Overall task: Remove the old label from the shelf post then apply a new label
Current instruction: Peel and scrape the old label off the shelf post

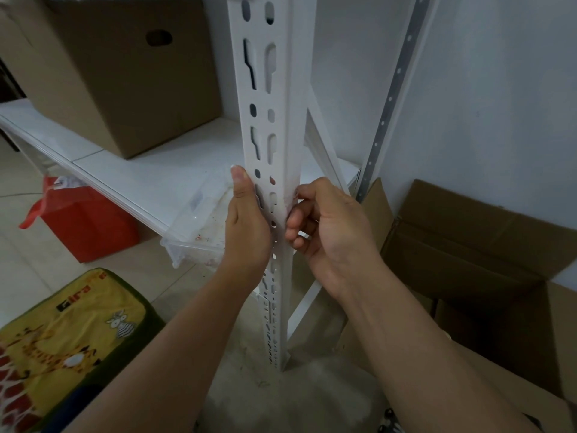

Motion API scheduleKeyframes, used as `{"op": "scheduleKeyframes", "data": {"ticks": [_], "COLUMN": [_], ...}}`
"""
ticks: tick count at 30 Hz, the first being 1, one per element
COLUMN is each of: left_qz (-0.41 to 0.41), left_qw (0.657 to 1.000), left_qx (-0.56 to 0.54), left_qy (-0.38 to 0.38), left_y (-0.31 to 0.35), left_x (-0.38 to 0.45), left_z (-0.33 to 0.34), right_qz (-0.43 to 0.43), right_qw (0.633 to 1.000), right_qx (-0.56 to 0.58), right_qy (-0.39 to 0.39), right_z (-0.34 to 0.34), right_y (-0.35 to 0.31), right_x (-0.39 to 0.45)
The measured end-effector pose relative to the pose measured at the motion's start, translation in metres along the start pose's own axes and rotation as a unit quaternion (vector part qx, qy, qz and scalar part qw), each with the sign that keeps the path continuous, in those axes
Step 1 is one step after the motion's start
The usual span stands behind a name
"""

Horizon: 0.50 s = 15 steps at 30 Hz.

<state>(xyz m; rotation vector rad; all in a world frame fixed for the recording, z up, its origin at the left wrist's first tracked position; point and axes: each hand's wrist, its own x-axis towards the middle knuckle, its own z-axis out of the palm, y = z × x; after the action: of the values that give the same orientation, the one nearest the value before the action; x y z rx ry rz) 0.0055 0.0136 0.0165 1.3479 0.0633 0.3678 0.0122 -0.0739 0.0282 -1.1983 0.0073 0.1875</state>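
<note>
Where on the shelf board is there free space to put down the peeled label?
The white shelf board is bare between the cardboard box and the shelf post, and along its front edge. It is crowded lower down, where the clear plastic tray sits beside the left hand.

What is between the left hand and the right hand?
In the head view, the white slotted shelf post stands between the left hand and the right hand; both hands touch it from opposite sides.

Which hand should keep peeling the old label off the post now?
Probably the right hand: its fingertips are curled against the shelf post's corner edge, where whitish label residue shows. The left hand grips the slotted face, steadying the post.
</note>
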Motion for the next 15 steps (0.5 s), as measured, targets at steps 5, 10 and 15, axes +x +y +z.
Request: {"op": "scheduleKeyframes", "data": {"ticks": [5,10,15], "left_qz": [0.001,0.002,0.003], "left_qw": [1.000,1.000,1.000], "left_qx": [-0.004,0.008,0.008], "left_qy": [-0.001,0.017,0.022], "left_y": [-0.0013,-0.0064,-0.0071], "left_x": [0.0009,0.0026,0.0032], "left_z": [-0.0010,-0.0027,-0.0023], "right_qz": [0.005,0.005,-0.001], "right_qw": [1.000,1.000,1.000], "right_qx": [0.003,0.010,0.012], "right_qy": [-0.002,-0.007,-0.007], "right_z": [-0.0001,-0.0009,-0.0008], "right_y": [-0.0001,0.0001,0.0014], "right_x": [0.0001,0.0000,0.0005]}}
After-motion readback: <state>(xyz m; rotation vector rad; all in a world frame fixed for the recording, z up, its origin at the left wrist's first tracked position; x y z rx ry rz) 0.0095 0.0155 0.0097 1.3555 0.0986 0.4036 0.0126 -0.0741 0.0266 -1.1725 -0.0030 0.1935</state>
